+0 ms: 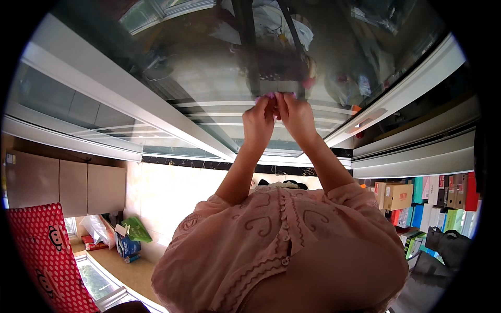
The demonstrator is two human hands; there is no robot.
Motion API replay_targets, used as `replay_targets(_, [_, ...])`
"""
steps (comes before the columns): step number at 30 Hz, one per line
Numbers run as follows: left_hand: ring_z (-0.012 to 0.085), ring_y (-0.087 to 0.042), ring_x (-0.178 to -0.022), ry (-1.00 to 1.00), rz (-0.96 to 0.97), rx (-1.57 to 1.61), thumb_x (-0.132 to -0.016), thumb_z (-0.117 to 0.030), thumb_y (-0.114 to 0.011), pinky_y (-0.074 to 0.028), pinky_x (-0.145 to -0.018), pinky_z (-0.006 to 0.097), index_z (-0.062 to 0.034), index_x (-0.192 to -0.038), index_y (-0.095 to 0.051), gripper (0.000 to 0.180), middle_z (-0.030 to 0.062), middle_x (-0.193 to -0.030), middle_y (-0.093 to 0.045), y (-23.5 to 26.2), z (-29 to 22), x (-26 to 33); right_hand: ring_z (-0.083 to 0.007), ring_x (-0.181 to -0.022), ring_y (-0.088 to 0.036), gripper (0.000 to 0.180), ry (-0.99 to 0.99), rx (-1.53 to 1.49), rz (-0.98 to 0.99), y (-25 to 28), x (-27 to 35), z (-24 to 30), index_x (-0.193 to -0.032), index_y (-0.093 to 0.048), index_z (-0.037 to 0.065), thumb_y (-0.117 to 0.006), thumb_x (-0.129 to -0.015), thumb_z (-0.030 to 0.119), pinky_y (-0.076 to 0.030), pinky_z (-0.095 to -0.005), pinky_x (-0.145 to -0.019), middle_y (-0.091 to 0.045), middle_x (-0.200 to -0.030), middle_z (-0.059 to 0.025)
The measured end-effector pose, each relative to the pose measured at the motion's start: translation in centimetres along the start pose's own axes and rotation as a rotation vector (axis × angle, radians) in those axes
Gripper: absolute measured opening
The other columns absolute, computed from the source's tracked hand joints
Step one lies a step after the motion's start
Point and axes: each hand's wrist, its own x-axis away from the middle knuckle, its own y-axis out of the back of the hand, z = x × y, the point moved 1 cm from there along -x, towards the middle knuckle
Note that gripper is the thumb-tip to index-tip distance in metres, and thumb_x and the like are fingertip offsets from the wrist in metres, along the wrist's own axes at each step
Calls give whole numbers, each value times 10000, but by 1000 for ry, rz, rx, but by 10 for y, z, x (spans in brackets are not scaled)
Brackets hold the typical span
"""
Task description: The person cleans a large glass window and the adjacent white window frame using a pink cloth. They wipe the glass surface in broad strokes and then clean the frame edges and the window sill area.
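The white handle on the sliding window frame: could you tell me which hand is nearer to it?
Right. The right hand is raised at the glass, just left of the white handle; the left hand touches it on its far side, farther from the handle.

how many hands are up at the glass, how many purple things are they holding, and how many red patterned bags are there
hands at the glass: 2, left hand and right hand
small purple thing pinched between them: 1
red patterned bag: 1
total: 4
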Motion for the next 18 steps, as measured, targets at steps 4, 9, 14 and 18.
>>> replay_targets(4, [200,-681,-610,-24,-141,83,-846,55,-514,-509,-530,292,-41,-912,-628,163,89,-685,-661,34,-32,-49,-319,-432,-551,263,202,-42,-215,17,-58,52,-684,-512,49,-587,-902,176,-412,-390,-387,-522,-485,-142])
replay_targets(9, [220,-638,-551,-105,-297,124,-854,5,-584,-481,-510,276,-27,-867,-631,59,119,-667,-640,63,-46,-90,-283,-424,-552,238,179,-91,-287,23,-101,96,-695,-532,46,-607,-891,158,-414,-352,-393,-535,-498,-119])
replay_targets(14, [203,-631,-553,-22,-232,192,-845,20,-597,-456,-496,263,-10,-851,-624,41,138,-675,-628,61,-18,-65,-267,-428,-568,234,92,-193,-250,-7,-73,80,-695,-519,58,-606,-893,147,-419,-346,-392,-558,-514,-104])
replay_targets(18, [188,-643,-569,6,-151,192,-833,70,-562,-488,-512,277,-3,-868,-615,97,130,-676,-635,63,3,-44,-282,-426,-560,232,48,-123,-198,-30,-49,68,-696,-514,66,-608,-890,151,-415,-359,-383,-552,-511,-109])
